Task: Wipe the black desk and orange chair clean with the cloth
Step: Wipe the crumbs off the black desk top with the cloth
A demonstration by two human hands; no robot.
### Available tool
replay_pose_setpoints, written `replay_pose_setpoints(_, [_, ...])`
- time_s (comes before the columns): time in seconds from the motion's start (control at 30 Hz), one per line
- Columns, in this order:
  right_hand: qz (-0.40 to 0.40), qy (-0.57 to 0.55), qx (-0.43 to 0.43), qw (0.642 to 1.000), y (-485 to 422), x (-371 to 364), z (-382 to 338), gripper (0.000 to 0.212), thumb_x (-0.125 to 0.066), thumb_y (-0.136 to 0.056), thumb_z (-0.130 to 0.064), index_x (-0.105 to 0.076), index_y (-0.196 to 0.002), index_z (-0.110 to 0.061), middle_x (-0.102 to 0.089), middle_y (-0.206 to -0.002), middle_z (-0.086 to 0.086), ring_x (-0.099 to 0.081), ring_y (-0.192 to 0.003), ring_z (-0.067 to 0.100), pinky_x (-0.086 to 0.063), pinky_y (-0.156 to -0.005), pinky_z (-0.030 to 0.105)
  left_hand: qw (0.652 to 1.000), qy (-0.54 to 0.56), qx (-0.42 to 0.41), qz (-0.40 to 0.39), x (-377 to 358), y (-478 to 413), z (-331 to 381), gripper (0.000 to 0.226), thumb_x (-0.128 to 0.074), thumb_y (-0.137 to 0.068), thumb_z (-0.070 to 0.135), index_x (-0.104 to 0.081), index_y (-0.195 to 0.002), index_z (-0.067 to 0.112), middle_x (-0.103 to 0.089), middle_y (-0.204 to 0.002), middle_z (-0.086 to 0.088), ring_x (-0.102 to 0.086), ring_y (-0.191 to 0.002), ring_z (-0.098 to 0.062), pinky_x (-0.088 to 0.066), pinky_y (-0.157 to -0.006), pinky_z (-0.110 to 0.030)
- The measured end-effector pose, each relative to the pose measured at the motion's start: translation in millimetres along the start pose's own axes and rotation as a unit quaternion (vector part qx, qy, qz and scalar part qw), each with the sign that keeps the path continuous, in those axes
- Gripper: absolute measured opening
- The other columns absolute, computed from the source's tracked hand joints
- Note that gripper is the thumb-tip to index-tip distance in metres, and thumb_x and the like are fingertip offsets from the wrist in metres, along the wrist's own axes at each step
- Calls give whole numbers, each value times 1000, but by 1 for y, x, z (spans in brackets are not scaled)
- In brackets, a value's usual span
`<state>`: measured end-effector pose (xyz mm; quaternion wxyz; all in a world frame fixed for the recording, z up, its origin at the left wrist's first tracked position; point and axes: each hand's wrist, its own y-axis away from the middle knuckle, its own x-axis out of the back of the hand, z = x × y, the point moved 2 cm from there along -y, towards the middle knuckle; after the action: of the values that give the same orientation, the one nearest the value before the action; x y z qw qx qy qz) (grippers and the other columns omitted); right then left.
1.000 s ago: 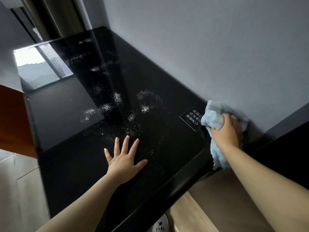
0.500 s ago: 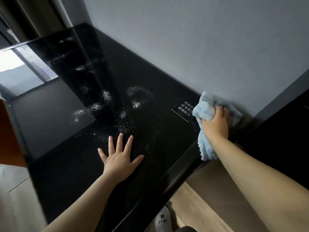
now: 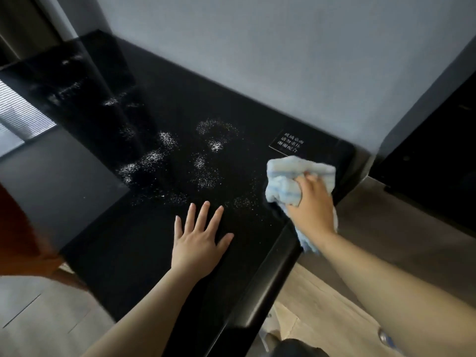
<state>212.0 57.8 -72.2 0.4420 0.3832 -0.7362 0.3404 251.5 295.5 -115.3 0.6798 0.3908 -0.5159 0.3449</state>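
Observation:
The glossy black desk (image 3: 123, 253) runs along a grey wall and carries several patches of white powder (image 3: 206, 161) across its middle. My left hand (image 3: 198, 240) lies flat on the desk near its front edge, fingers spread. My right hand (image 3: 310, 204) grips a bunched light-blue cloth (image 3: 288, 180) and presses it onto the desk's right end, just right of the powder. An orange surface (image 3: 18, 228), possibly the chair, shows at the left edge.
A small black sign with white lettering (image 3: 287, 145) lies on the desk behind the cloth. A grey wall (image 3: 257, 60) stands behind the desk, and a dark cabinet (image 3: 432, 150) on the right. Light wooden floor (image 3: 309, 300) lies below.
My right hand has brought the cloth from the desk's back right corner at the wall forward and left onto the desk top, near the powder. My left hand stays flat.

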Motion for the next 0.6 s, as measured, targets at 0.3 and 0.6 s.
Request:
replay_pose_setpoints(0.3, [-21, -73, 11, 997, 80, -10, -36, 22, -45, -87, -26, -62, -98, -18, -63, -107, 0, -57, -104, 13, -47, -89, 38, 993, -21, -114, 15, -7, 42, -32, 64, -7, -90, 58, 4, -148, 34, 6, -159, 4, 17, -143, -18, 17, -111, -37])
replay_pose_setpoints(0.6, [-89, -67, 99, 989, 187, -30, -93, 39, -48, -86, -38, -47, -124, -30, -42, -141, -4, -40, -131, 17, -42, -100, 40, 987, -46, -154, 8, -5, 85, -60, 71, 8, -84, 61, 1, -149, 35, 4, -158, 8, 26, -135, -12, 22, -108, -35])
